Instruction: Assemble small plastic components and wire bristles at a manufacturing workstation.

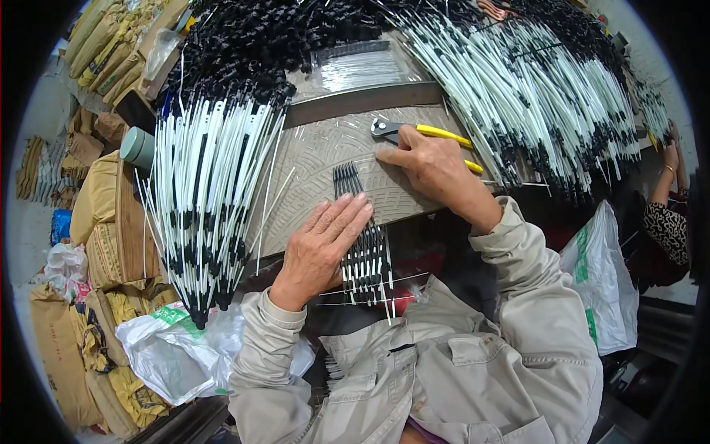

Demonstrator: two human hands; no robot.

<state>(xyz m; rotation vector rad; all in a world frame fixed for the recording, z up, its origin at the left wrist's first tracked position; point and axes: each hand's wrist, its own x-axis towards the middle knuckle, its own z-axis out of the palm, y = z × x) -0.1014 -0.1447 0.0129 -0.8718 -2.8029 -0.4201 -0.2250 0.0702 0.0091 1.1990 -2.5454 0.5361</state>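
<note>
A row of thin strips with black ends and black and white lower parts (364,268) lies side by side over the near edge of the work table (310,155). My left hand (324,240) rests on this row with its fingers stretched out flat and close together; the thumb is hidden. To the right, my right hand (436,166) is curled over cutting pliers (388,130) with yellow handles. The index finger points left, towards the strips' far tips. The palm side and part of the lower handle are hidden beneath the hand. Thin white strips cross below the row near my lap.
Large bundles of white and black strips stand at left (207,170) and right (518,96). A clear pack of thin white pieces (359,68) lies behind a metal bar (362,102). A green cylinder (137,146) and plastic sacks (177,355) are at left. Another person's arm (665,189) shows far right.
</note>
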